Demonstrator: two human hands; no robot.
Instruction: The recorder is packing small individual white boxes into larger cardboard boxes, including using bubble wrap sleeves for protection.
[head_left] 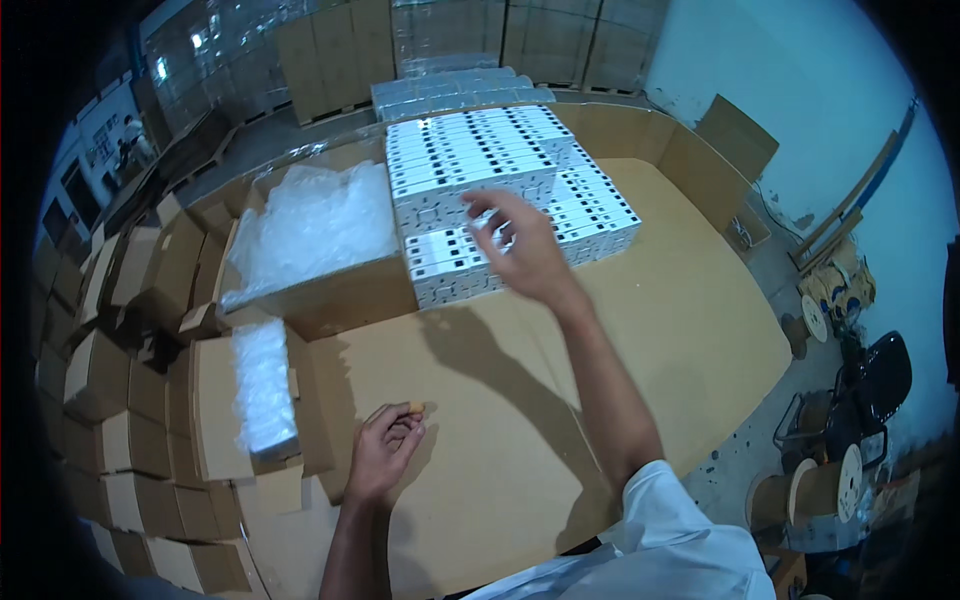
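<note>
My right hand (520, 245) reaches forward with fingers spread, over the front edge of a stack of small white boxes (480, 180) with black markings, piled in rows on a cardboard-covered table (660, 330). It holds nothing that I can see. My left hand (385, 450) rests on the cardboard near the table's front left, fingers curled, beside a narrow open carton (262, 395) holding clear plastic wrapped goods. Whether a small object sits at its fingertips I cannot tell.
A larger open carton (320, 240) filled with clear plastic bags stands left of the white boxes. Many closed cardboard cartons (110, 330) are stacked along the left. Wrapped pallets (450, 40) stand behind. Cable spools (820, 490) and a dark chair (875, 380) are at the right.
</note>
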